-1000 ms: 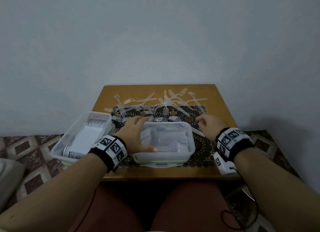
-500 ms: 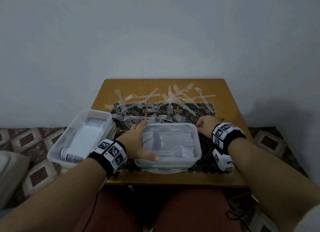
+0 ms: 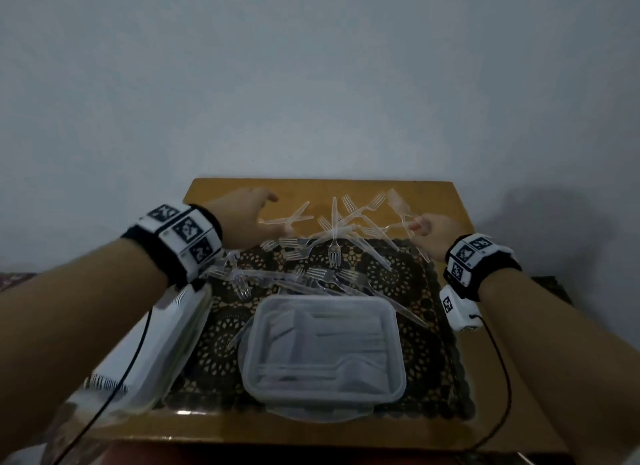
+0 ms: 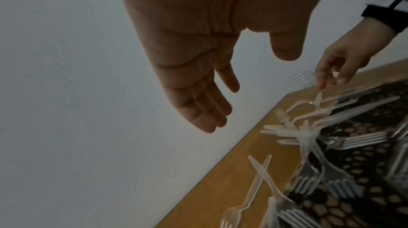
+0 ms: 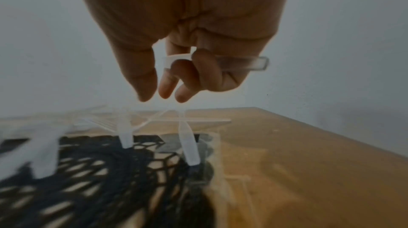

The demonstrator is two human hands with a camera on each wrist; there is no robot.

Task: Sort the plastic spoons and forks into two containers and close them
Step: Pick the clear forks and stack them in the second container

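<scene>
Pinched in the right hand (image 5: 176,67) is a clear plastic fork (image 5: 243,63), its handle trapped under curled fingers above the far right of the pile. Her left hand (image 4: 194,78) hangs relaxed and holds nothing, over the far left corner of the table (image 3: 214,194). Most forks (image 3: 334,242) lie tangled across the dark lace mat (image 3: 398,274). One container (image 3: 323,350) sits closed at the front; another (image 3: 166,329) stands at the left edge, partly behind her arm. I'd worry that the crossed handles could snag and drag neighbours off the edge, and the clear plastic is hard to tell apart in this dim light.
</scene>
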